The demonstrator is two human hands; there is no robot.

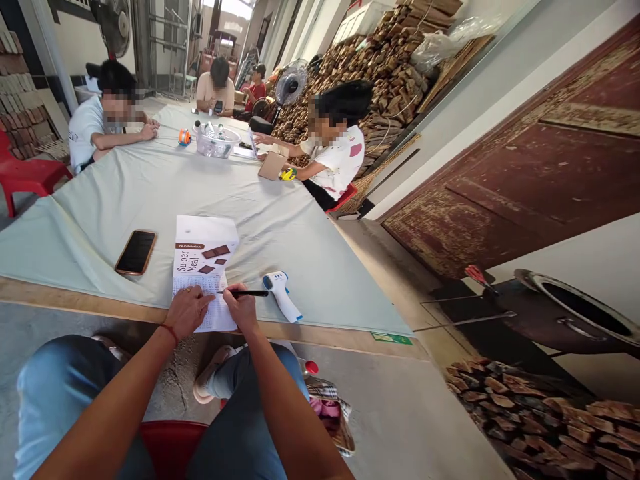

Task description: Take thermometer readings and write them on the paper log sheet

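A printed sheet or flattened carton marked "NutriMotion Su-per Meal" lies at the near edge of the cloth-covered table. Its lower part bears rows of small blue marks too fine to read. My left hand rests on that lower part, fingers stretched over the paper. In my right hand is a slim black pen, gripped with its tip end over the sheet near my left fingertips. A white and blue infrared thermometer lies just right of the pen. Left of the sheet is a dark-screened phone.
Farther up the table stand a clear plastic basket of bottles and an orange tape roll. A yellow tape measure lies beside a person at right. Other people sit beyond. A large pot stands at right.
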